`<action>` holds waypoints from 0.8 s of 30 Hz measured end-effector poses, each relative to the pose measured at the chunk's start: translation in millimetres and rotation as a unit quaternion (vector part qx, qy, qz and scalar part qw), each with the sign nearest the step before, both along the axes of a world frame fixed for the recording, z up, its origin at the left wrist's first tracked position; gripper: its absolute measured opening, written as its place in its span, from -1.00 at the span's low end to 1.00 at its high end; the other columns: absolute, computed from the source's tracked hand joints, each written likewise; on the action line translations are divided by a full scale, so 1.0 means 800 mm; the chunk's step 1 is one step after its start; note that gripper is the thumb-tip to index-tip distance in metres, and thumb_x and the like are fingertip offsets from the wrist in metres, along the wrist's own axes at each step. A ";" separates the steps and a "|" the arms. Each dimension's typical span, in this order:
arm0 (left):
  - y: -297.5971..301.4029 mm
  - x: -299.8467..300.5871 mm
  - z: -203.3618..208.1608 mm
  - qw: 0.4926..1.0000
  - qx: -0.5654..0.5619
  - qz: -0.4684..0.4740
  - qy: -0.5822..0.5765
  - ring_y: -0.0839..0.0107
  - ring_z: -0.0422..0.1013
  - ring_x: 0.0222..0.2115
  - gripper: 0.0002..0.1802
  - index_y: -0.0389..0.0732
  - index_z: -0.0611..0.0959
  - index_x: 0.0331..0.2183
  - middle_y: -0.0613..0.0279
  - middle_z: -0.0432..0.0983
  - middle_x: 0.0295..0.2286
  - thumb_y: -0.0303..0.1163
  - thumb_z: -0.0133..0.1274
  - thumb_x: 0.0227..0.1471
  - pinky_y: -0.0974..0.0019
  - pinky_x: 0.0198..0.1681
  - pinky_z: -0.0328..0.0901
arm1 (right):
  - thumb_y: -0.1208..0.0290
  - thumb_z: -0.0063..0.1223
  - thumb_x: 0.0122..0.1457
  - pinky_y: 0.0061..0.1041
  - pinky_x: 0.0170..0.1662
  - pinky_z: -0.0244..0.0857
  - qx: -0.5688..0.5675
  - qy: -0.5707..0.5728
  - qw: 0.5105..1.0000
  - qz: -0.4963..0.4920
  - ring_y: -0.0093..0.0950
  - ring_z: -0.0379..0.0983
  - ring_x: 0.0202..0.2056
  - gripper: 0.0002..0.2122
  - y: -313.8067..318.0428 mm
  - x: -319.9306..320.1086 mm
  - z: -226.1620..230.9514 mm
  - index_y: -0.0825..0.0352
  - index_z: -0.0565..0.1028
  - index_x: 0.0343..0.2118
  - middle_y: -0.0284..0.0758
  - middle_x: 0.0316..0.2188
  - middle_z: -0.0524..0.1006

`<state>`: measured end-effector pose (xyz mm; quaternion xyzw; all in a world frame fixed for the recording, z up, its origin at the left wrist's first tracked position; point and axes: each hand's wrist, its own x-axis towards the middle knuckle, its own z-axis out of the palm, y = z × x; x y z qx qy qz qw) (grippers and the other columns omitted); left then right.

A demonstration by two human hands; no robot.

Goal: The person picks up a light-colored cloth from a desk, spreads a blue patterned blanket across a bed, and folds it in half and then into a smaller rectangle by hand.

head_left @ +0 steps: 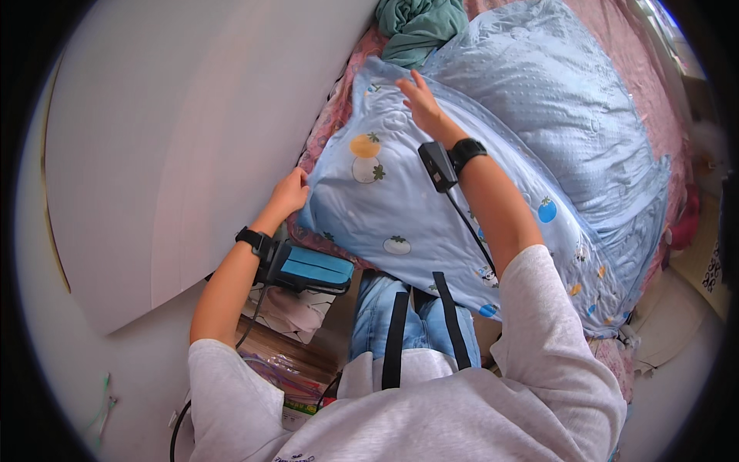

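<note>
A light blue quilt [431, 200] printed with cartoon fruit lies spread over the bed, its dotted blue side [531, 85] showing along the right part. My left hand [290, 191] is closed at the quilt's left edge, beside the white wall; the fingertips are partly hidden. Farther up, my right hand [422, 104] is over the quilt's far part with its fingers stretched out and apart, holding nothing. Whether its palm touches the cloth I cannot tell.
A crumpled green cloth [419, 27] lies at the far end of the bed. Pink patterned bedding [608, 38] shows around the quilt. The white wall [192, 138] rises close on the left. Below my left forearm stand a tissue pack [291, 314] and a brown box [289, 353].
</note>
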<state>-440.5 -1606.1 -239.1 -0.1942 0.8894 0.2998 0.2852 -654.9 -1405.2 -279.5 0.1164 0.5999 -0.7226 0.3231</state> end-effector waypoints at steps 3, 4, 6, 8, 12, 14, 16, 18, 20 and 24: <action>-0.016 0.008 -0.042 0.999 0.037 -0.022 -0.025 0.13 0.25 -0.42 -0.65 -0.30 0.30 -0.40 -0.02 0.32 -0.46 -0.41 -0.05 -0.35 0.28 -0.37 0.15 | 0.41 -0.21 -0.14 -0.66 -0.36 0.08 0.015 -0.002 1.000 0.025 -0.58 0.21 -0.37 -0.57 0.034 0.064 -0.033 0.37 0.06 -0.14 -0.29 -0.36 0.30; -0.020 0.012 -0.048 0.998 0.030 -0.039 -0.046 0.16 0.25 -0.39 -0.61 -0.32 0.29 -0.37 -0.02 0.31 -0.44 -0.39 -0.04 -0.36 0.30 -0.34 0.14 | 0.43 -0.24 -0.12 -0.69 -0.44 0.12 0.015 -0.026 0.999 0.017 -0.60 0.25 -0.46 -0.62 0.048 0.096 -0.032 0.39 0.11 -0.18 -0.31 -0.42 0.32; -0.021 0.009 -0.058 0.993 0.018 -0.083 -0.084 0.23 0.24 -0.34 -0.53 -0.35 0.28 -0.32 -0.01 0.29 -0.40 -0.36 -0.01 -0.37 0.35 -0.28 0.12 | 0.52 -0.32 -0.10 -0.72 -0.57 0.10 0.041 -0.051 0.995 0.074 -0.64 0.20 -0.64 -0.80 0.095 0.159 -0.040 0.42 0.23 -0.35 -0.37 -0.62 0.33; -0.024 0.011 -0.081 0.990 0.017 -0.086 -0.113 0.21 0.20 -0.28 -0.41 -0.38 0.23 -0.27 -0.06 0.24 -0.33 -0.31 0.03 -0.41 0.36 -0.23 0.08 | 0.49 -0.30 -0.11 -0.70 -0.54 0.14 0.060 -0.122 0.986 0.101 -0.63 0.25 -0.60 -0.81 0.148 0.227 -0.055 0.37 0.27 -0.37 -0.37 -0.63 0.35; -0.013 0.000 -0.096 0.983 0.085 -0.049 -0.153 0.17 0.11 -0.20 -0.27 -0.41 0.21 -0.25 -0.10 0.13 -0.23 -0.22 0.09 -0.50 0.33 -0.16 0.02 | 0.40 -0.27 -0.17 -0.59 -0.47 0.18 0.261 -0.123 0.916 0.278 -0.56 0.31 -0.56 -0.77 0.246 0.326 -0.085 0.38 0.35 -0.44 -0.30 -0.62 0.40; -0.010 -0.009 -0.099 0.977 0.011 -0.090 -0.193 0.17 0.12 -0.20 -0.29 -0.40 0.20 -0.24 -0.09 0.15 -0.24 -0.20 0.05 -0.45 0.31 -0.17 0.03 | 0.41 -0.28 -0.16 -0.63 -0.56 0.17 0.291 -0.121 0.900 0.301 -0.59 0.29 -0.60 -0.79 0.270 0.325 -0.081 0.38 0.35 -0.46 -0.34 -0.65 0.37; -0.001 -0.020 -0.100 0.963 -0.066 -0.130 -0.226 0.18 0.13 -0.21 -0.32 -0.38 0.19 -0.24 -0.08 0.16 -0.25 -0.17 0.01 -0.41 0.30 -0.18 0.05 | 0.42 -0.30 -0.15 -0.65 -0.60 0.17 0.316 -0.111 0.899 0.284 -0.60 0.28 -0.64 -0.80 0.288 0.319 -0.082 0.38 0.35 -0.47 -0.36 -0.69 0.35; 0.042 -0.044 -0.087 0.965 -0.143 -0.186 -0.115 0.18 0.19 -0.28 -0.47 -0.32 0.25 -0.30 0.01 0.23 -0.32 -0.25 -0.03 -0.36 0.25 -0.28 0.12 | 0.43 -0.31 -0.15 -0.65 -0.59 0.18 0.343 -0.091 0.910 0.215 -0.60 0.28 -0.65 -0.80 0.315 0.297 -0.091 0.37 0.35 -0.48 -0.36 -0.72 0.35; 0.076 -0.067 -0.064 0.954 -0.179 -0.238 -0.035 0.19 0.22 -0.33 -0.54 -0.29 0.27 -0.33 0.05 0.25 -0.37 -0.28 -0.05 -0.35 0.24 -0.33 0.15 | 0.44 -0.31 -0.15 -0.65 -0.59 0.18 0.349 -0.059 0.920 0.167 -0.60 0.29 -0.64 -0.80 0.321 0.266 -0.084 0.37 0.35 -0.46 -0.37 -0.67 0.36; 0.147 -0.097 -0.052 0.944 -0.125 -0.305 0.018 0.22 0.23 -0.36 -0.61 -0.21 0.28 -0.35 0.08 0.25 -0.40 -0.31 -0.07 -0.34 0.26 -0.36 0.16 | 0.44 -0.27 -0.15 -0.59 -0.42 0.17 0.337 0.023 0.940 0.055 -0.52 0.30 -0.47 -0.80 0.328 0.230 -0.065 0.34 0.32 -0.41 -0.30 -0.52 0.36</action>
